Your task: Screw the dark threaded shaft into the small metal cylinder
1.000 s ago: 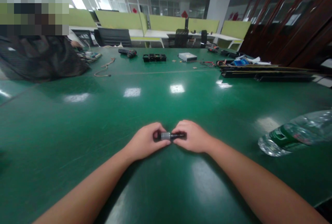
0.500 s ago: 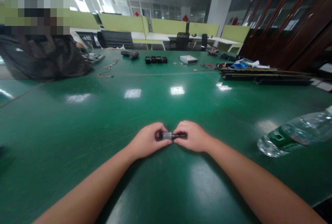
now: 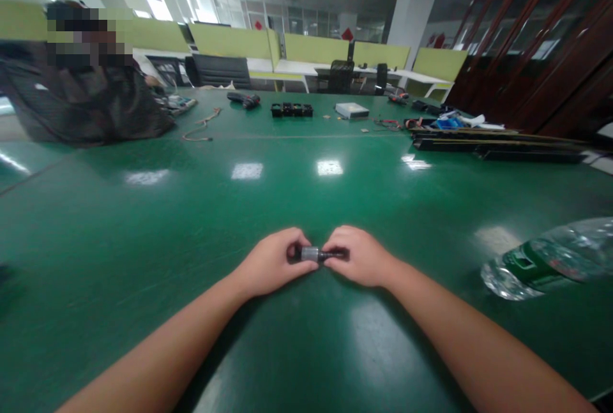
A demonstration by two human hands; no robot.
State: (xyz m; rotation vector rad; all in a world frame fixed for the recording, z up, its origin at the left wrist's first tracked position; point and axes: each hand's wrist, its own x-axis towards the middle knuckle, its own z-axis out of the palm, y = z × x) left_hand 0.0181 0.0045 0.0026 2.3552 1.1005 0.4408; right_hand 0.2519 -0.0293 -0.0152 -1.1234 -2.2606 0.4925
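A small black-and-silver cylindrical part lies crosswise between my two hands, low over the green table. My left hand is closed around its thicker silver end, the thumb along the near side. The thin dark shaft end sits between the thumb and fingers of my right hand. Fingers cover both tips of the part, and its exact kind is too small to make out.
A plastic bottle lies on its side at the right. Farther back are a dark bag, a power drill, black blocks, a white box and black strips. A person is behind the bag.
The whole view has shifted slightly, the scene moving a little to the right. Both hands keep the same hold on the cylindrical part.
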